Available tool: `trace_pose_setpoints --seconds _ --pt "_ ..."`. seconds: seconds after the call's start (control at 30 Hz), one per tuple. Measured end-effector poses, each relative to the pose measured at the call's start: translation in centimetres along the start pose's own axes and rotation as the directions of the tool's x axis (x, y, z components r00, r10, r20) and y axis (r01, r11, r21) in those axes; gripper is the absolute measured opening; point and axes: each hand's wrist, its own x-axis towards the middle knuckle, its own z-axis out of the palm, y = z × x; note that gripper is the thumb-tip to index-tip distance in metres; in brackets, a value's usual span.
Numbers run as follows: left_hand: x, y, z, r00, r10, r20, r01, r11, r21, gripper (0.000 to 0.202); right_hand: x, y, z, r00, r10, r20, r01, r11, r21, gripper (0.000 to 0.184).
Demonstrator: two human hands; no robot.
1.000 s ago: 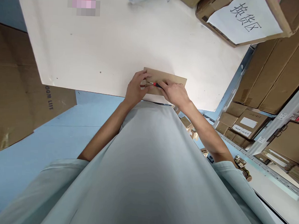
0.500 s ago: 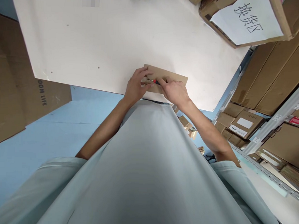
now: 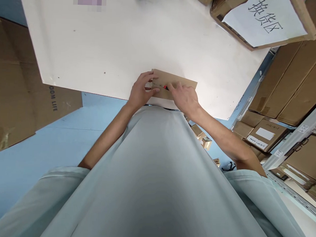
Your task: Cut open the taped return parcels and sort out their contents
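Observation:
A flat brown piece of cardboard (image 3: pixel 172 77) lies by the near edge of the white table. My left hand (image 3: pixel 141 87) grips its left end, thumb and fingers curved around with a gap between them. My right hand (image 3: pixel 185 97) rests over the cardboard's right part, fingers closed on a small thin-tipped tool (image 3: pixel 165 87) with a red-and-black handle. The thin tip points left, toward my left hand. Most of the handle is hidden under my right fingers, and the exact kind of tool cannot be made out.
The white table (image 3: pixel 119 41) spans the view ahead. At its far right stands a carton (image 3: pixel 265 22) with a handwritten paper sign. A big cardboard box (image 3: pixel 16 86) is at left. Shelving with several cartons (image 3: pixel 266 134) runs along the right, above a blue floor (image 3: pixel 69 136).
Both hands stay at the cardboard. My left hand has shifted slightly left, and the tool's red part sits a little further right. The whole view has tilted slightly.

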Motion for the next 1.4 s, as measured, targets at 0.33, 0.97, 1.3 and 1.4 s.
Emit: trace_pose_setpoints --seconds 0.33,0.97,1.3,1.4 --pt "-0.1 0.1 -0.7 1.0 -0.021 0.005 0.02 0.996 0.083 0.056 -5.5 8.0 1.7 0.989 0.131 0.068 -0.126 0.989 -0.074 0.055" --pt "0.4 1.2 -0.9 0.993 -0.109 -0.053 0.116 0.98 0.163 0.069 -1.6 14.7 15.8 0.949 0.081 -0.303 0.138 0.759 0.636 0.051" --pt "-1.1 0.7 -6.2 0.984 -0.121 -0.129 0.151 0.955 0.256 0.063 -0.1 7.8 17.1 0.901 0.363 -0.237 0.04 0.475 0.879 0.058" --pt "-1.4 0.4 -7.6 0.978 -0.129 -0.162 0.171 0.942 0.287 0.062 -0.1 6.6 15.4 0.907 0.36 -0.219 0.029 0.464 0.885 0.064"
